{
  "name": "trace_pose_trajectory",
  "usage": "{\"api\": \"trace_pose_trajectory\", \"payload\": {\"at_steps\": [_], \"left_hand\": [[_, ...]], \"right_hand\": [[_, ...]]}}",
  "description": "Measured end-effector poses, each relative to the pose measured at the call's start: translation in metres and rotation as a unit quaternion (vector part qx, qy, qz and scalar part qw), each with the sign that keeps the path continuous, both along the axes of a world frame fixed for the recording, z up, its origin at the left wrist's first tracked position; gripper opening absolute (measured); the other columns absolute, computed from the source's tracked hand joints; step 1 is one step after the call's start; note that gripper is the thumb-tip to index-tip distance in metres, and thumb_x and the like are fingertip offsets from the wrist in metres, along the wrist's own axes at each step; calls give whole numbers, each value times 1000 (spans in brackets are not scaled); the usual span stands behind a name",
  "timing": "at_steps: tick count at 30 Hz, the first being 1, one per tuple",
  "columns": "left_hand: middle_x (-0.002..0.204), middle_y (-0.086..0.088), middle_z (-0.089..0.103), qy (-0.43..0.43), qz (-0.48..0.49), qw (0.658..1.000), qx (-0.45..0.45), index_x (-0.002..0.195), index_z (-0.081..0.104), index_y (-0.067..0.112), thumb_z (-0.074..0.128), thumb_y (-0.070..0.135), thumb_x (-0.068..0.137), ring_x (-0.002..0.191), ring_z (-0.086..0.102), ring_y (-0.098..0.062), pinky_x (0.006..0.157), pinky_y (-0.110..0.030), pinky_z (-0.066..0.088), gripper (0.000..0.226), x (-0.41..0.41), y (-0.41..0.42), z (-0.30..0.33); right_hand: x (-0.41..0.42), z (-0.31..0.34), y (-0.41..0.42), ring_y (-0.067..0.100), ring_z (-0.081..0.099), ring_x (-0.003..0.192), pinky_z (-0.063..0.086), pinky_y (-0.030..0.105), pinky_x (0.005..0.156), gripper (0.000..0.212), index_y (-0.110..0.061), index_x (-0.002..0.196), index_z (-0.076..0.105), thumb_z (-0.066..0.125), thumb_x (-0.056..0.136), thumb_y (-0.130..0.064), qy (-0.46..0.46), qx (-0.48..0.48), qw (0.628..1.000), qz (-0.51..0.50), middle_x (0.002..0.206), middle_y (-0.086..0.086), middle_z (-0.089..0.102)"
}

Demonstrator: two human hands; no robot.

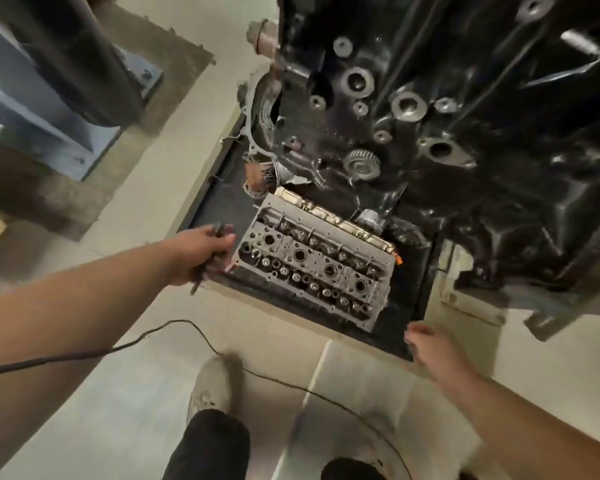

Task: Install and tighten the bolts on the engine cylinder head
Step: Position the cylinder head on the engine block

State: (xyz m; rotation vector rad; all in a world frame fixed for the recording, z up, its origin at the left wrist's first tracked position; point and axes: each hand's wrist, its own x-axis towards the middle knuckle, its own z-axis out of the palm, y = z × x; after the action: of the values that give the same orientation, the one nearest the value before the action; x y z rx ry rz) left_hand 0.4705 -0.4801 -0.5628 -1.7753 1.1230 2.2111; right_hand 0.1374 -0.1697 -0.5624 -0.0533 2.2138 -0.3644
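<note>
The grey metal cylinder head [317, 259] lies on a black mat [409, 306] on the floor, its top face showing round bores and several bolt holes. My left hand [201, 252] hovers just left of the head, closed around a bundle of long dark bolts [201, 275] whose ends stick out above and below the fist. My right hand [430, 344] is near the mat's front right corner, blurred, fingers loosely apart and holding nothing.
A large black engine block [465, 116] looms behind the head, tilted over the mat. A grey steel post base [59, 109] stands at the left. A thin black cable [187, 327] crosses the tiled floor by my shoe [212, 386].
</note>
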Motion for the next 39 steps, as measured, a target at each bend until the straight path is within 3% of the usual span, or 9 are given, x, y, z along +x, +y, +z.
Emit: {"api": "trace_pose_trajectory", "payload": {"at_steps": [5,8,13,18,21,25,31,37,39], "left_hand": [[55,-3,57,-112,80,981,-136,86,67,6,75,17,98,40,43,-13,41,-21,34,18,-33,-48,-82],[70,-8,69,-114,78,980,-146,102,71,-1,62,24,107,52,51,-18,42,-24,41,27,-50,-67,-119],[85,-19,65,-172,22,964,-201,107,71,-7,59,32,108,58,51,-26,55,-31,46,41,-72,-91,-169],[60,-14,58,-206,3,957,-205,82,61,1,59,46,105,50,55,-27,56,-32,47,51,-92,-100,-193],[69,-16,69,-198,16,962,-189,88,68,-1,56,49,106,61,70,-33,59,-38,57,54,-104,-98,-204],[92,-12,77,-152,77,964,-203,99,76,7,70,49,94,85,74,-30,82,-43,59,43,-114,-101,-213],[97,-8,65,-233,-93,941,-229,99,69,12,57,50,96,82,62,-25,63,-32,43,39,-115,-98,-204],[91,-8,75,-218,-12,961,-171,92,71,12,69,41,89,81,72,-24,66,-33,58,30,-119,-95,-202],[92,-9,76,-211,18,963,-168,93,72,11,68,40,90,82,73,-27,70,-35,59,29,-119,-92,-200]], "right_hand": [[-59,-99,-24,33,64,117,50,43,102,64,-9,144,57,78,93,-40,22,32,997,60,131,12,67],[-58,-126,-40,33,57,131,46,43,106,88,-17,151,51,73,83,-69,15,55,990,127,146,9,59],[-63,-133,-47,18,66,98,50,39,92,72,-28,99,76,58,64,-89,-59,63,981,173,100,-6,73],[-65,-132,-60,4,64,52,43,19,51,69,-19,89,75,50,80,-83,-57,104,965,232,59,-8,69],[-68,-140,-70,0,61,49,39,13,42,58,-25,87,75,53,87,-78,-80,117,962,232,56,-17,68],[-74,-146,-74,4,61,45,41,15,44,54,-28,90,76,53,90,-78,-106,133,955,243,54,-12,67],[-86,-149,-78,7,57,45,43,20,47,66,-26,76,76,52,80,-88,-125,148,941,276,56,-8,62],[-86,-156,-65,13,67,74,49,29,75,86,-25,84,82,41,62,-97,-115,110,954,254,71,-9,71],[-80,-152,-60,12,70,84,48,31,78,76,-42,82,81,36,62,-101,-108,91,953,267,76,-17,75]]}}
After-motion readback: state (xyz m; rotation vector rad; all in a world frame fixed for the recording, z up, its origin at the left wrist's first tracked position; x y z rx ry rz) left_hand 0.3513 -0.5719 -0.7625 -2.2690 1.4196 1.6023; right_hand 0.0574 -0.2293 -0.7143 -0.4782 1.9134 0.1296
